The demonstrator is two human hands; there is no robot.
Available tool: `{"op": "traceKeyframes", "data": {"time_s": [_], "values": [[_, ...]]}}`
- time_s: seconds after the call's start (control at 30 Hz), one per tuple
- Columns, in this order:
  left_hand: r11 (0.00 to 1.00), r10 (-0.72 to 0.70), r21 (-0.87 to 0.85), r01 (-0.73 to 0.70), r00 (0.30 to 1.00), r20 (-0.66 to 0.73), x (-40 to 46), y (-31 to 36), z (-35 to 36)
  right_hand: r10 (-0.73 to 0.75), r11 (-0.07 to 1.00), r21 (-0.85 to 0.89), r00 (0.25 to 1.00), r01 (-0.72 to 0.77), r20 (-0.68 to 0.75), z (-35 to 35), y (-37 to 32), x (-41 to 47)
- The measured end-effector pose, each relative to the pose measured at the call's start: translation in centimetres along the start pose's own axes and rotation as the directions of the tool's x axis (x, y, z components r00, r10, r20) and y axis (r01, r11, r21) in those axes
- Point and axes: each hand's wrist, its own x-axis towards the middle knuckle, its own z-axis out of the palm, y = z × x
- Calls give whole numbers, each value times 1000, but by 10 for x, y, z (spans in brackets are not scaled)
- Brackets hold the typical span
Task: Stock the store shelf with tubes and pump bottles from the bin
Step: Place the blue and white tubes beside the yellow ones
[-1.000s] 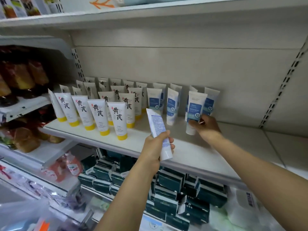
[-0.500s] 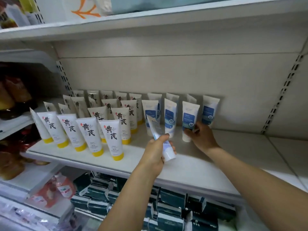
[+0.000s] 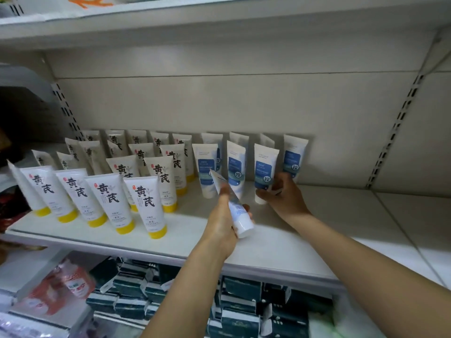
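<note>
Left hand [image 3: 220,222] gripping tilted tube [image 3: 233,206]; right hand [image 3: 284,195] pinching standing blue tube [image 3: 264,172] at base. Risk: nudging neighbour tubes [image 3: 235,164], toppling row on shelf [image 3: 317,240].

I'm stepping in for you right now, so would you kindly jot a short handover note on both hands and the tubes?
Left hand: grips a blue-label tube, cap toward you, above the shelf, not yet placed.
Right hand: holds the foot of a standing blue-label tube in the front row.
Done: yellow-cap tubes stand in rows on the left, blue-label ones beside them.
Left: stand the held tube with the blue group. Bin and pump bottles are out of view.
</note>
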Motion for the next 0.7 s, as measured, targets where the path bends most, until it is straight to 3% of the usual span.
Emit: {"op": "traceKeyframes", "data": {"time_s": [0.13, 0.3, 0.43, 0.53, 0.6, 0.7], "values": [[995, -17, -103, 16, 1000, -5, 1, -7, 6, 19, 1000, -12, 996, -20, -85, -7, 3, -8], [998, -16, -61, 14, 999, -31, 0, -15, 14, 28, 999, 51, 985, -20, -171, -21, 5, -16], [997, 0, -83, -5, 998, -60, -3, -22, 22, 17, 980, 200, 999, -10, -38, -28, -10, -33], [993, -7, -120, 3, 999, -31, -4, -30, 28, -12, 984, 174, 978, -25, 210, -30, -27, -51], [991, 56, -124, -57, 998, -11, -4, -34, 33, -77, 993, 106, 938, 43, 338, -32, -34, -58], [975, 219, -31, -218, 975, 34, -7, -38, 36, -117, 991, 103, 900, 81, 419, -41, -35, -61]]}}
